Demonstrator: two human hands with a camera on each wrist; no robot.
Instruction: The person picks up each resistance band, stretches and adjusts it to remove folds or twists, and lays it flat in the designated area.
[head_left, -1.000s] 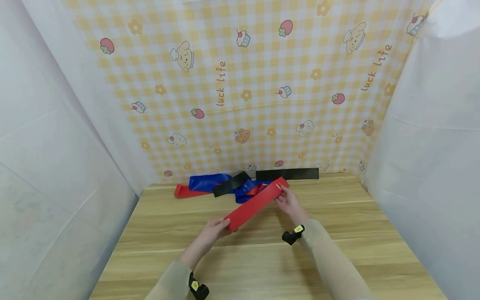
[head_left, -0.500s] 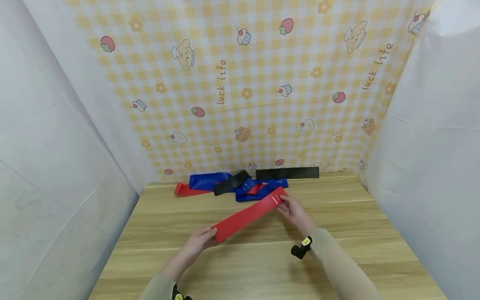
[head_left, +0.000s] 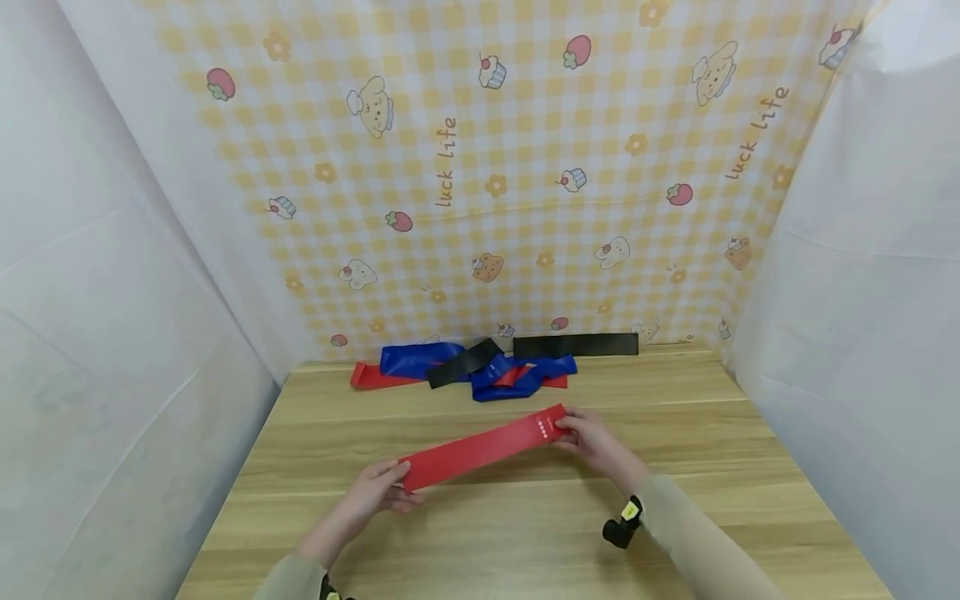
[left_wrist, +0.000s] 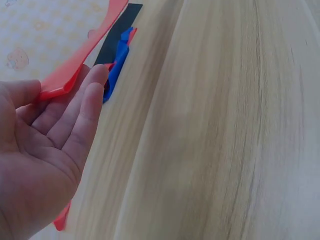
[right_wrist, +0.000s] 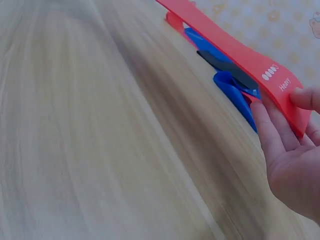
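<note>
A flat red band (head_left: 480, 448) stretches between both hands above the wooden table, its right end higher than its left. My left hand (head_left: 375, 492) pinches the left end between thumb and fingers; the left wrist view shows the band's folded end (left_wrist: 62, 82) at the thumb. At the other end my right hand (head_left: 596, 440) pinches the band beside white print, which reads "Heavy" on the red surface (right_wrist: 280, 80) in the right wrist view. Part of each hand's fingers is hidden behind the band.
Along the table's back edge lie blue bands (head_left: 416, 361), a short black band (head_left: 463, 363), a long black band (head_left: 576, 345) and a red band (head_left: 375, 377), partly overlapping. A checked cloth (head_left: 517, 150) hangs behind; white sheets stand at both sides of the table (head_left: 510, 533).
Both hands have brought the red band nearer to me and lowered its right end. The left hand has also moved left, so the band lies more level and clear of the pile in the head view.
</note>
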